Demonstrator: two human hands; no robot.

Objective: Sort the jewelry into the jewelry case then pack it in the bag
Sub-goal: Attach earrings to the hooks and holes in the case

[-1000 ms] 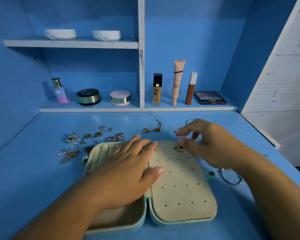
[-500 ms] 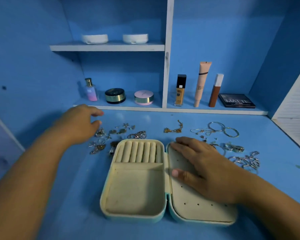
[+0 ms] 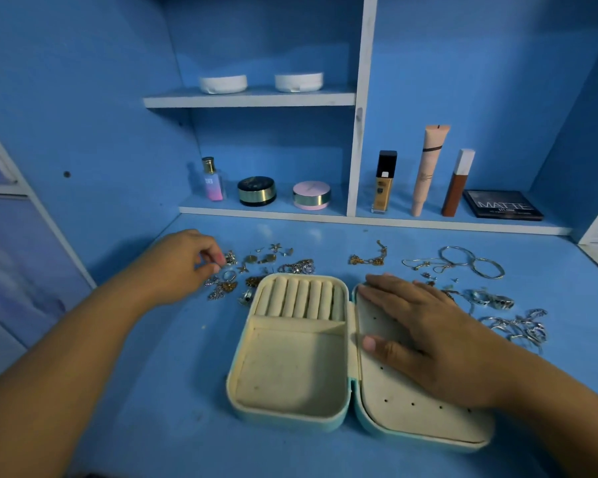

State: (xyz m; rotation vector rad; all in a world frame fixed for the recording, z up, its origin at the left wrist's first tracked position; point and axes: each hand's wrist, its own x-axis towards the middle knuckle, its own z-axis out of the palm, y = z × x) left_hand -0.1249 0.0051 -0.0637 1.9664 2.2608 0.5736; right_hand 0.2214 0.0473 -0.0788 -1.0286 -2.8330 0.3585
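The jewelry case (image 3: pixel 290 357) lies open near the front middle of the desk (image 3: pixel 152 391). Its left half holds a row of ring rolls above a bare tray, and its right half is a padded panel with small holes. We see nothing stowed in it yet, and no bag is in view.

The right hand (image 3: pixel 439 339) rests flat on the panel, fingers straight, pinning the case down. The left hand (image 3: pixel 183 267) reaches to the scatter of small gold-toned pieces (image 3: pixel 256 270) toward the back left of the desk. Its thumb and forefinger are drawn together at the scatter's edge, but we cannot tell whether a piece is actually caught between them.

A gold chain (image 3: pixel 368 258) lies behind the case. Thin bangles (image 3: pixel 473 262) and a heap of silver rings (image 3: pixel 518 326) lie toward the right edge, the rings just beside the right wrist.

We judge three risks:
- **Grip:** a piece this small can slip from a fingertip pinch, or drag a tangled neighbour along.
- **Wrist:** a shift of the right wrist could sweep the rings toward the edge.
- **Panel:** the flat hand also covers the holes, so it must lift before earrings can go in, which leaves the case unpinned.
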